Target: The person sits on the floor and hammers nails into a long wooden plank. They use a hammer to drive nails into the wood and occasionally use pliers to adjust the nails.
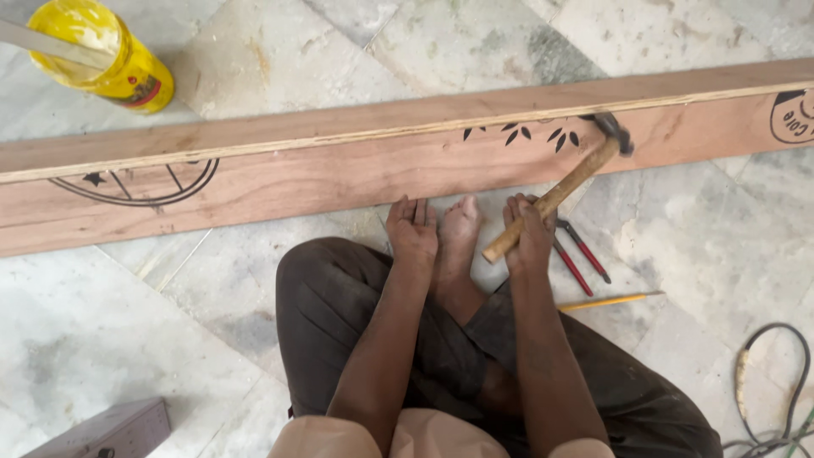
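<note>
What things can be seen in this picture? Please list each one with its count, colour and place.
plywood boards: two, reddish brown, black printed marks, lying across the floor, one standing on edge along the other
hammer: one, wooden handle, dark metal head on the board, in the right hand
pliers: one, red handles, on the floor beside the right hand
pencil: one, yellow, on the floor right of the knee
can: one, yellow, lying top left, a flat stick across it
cable: one, dark, looped bottom right
box: one, grey, bottom left
floor: grey-white stone tiles
foot: one, bare, between the hands
left hand: flat against the board
right hand: gripping the hammer handle
</note>
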